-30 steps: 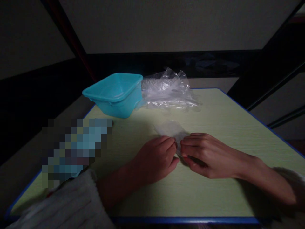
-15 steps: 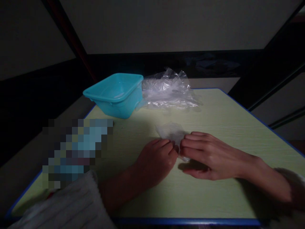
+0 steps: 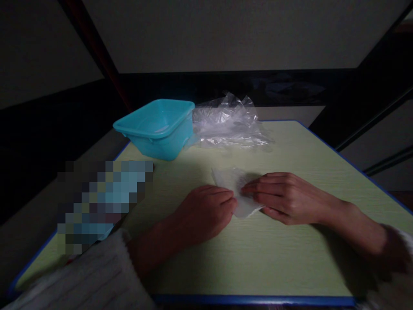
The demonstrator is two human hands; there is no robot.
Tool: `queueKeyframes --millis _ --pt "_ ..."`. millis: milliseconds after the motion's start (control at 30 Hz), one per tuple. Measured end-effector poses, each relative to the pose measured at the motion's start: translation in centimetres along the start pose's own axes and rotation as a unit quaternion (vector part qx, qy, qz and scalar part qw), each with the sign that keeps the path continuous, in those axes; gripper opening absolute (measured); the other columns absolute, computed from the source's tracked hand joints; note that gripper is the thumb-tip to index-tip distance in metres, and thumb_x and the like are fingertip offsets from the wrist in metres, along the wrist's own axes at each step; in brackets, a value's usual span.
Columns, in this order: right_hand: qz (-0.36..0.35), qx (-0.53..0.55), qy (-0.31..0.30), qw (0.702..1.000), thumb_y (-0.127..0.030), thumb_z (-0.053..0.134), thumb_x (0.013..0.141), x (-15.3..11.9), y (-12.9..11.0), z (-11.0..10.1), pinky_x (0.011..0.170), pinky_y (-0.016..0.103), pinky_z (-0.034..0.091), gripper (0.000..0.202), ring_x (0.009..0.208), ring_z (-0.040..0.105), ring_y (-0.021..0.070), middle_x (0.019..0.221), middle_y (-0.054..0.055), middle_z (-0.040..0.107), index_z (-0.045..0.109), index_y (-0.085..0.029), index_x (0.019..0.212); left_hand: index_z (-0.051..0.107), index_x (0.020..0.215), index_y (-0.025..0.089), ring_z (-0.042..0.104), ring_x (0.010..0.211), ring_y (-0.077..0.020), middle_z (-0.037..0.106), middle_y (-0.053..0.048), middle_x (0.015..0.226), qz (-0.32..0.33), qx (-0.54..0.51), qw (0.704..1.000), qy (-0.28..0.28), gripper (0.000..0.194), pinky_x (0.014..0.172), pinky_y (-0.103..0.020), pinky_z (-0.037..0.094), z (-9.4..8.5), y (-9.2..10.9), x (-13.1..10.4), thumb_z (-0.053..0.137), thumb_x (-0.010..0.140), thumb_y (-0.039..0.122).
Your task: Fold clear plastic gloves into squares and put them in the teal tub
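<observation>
A small translucent plastic bag [image 3: 243, 209], thin and whitish, lies over the middle of the table in front of me. My left hand [image 3: 206, 211] is closed, its thumb and fingers pinching the bag's left edge. On the opposite side, the bent fingers of my right hand [image 3: 277, 196] are gathered on the bag's right part, and they cover some of it. Where the right fingertips meet the plastic is partly in shadow.
A turquoise plastic basin [image 3: 161, 133] stands at the table's back left. Beside it lies a heap of crinkled clear plastic bags [image 3: 230, 125]. A pixelated area hides an object at the left. The pale green table [image 3: 290, 258] has a blue edge.
My hands have moved apart, the left slightly leftward and the right slightly away from it. More of the bag shows between them, spread flatter. The right thumb has drawn in toward the fingers.
</observation>
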State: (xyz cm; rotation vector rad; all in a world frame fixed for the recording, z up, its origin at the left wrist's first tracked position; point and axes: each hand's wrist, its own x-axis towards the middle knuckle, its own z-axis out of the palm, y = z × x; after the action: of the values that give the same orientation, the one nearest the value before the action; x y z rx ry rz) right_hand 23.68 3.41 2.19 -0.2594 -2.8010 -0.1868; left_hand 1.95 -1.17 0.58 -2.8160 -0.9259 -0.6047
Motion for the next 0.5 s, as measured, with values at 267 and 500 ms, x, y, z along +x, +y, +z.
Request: queueKeyframes --millis 267,500 --pt "0.014 0.018 -0.043 0.999 -0.015 0.03 0.089 0.2 -1.4 -0.4 0.057 0.028 0.041 0.031 0.063 0.055 0.0148 0.07 0.006 0.063 0.057 -0.017 0.075 0.061 0.081 0.014 0.064 0.081 -0.0196 0.068 -0.008 0.088 -0.02 -0.009 0.999 -0.038 0.012 0.074 -0.034 0.051 -0.2 -0.1 -0.2 0.051 0.073 0.012" --pt "0.148 0.192 -0.01 0.97 -0.022 0.04 0.089 0.2 -0.8 -0.3 0.047 0.023 0.033 0.019 0.048 0.045 0.0096 0.056 -0.001 0.051 0.055 -0.015 0.08 0.063 0.065 0.016 0.06 0.064 -0.0138 0.065 0.0 0.067 -0.198 -0.179 0.963 -0.035 0.018 0.06 -0.022 0.044 -0.5 -0.5 0.3 0.049 0.074 0.012"
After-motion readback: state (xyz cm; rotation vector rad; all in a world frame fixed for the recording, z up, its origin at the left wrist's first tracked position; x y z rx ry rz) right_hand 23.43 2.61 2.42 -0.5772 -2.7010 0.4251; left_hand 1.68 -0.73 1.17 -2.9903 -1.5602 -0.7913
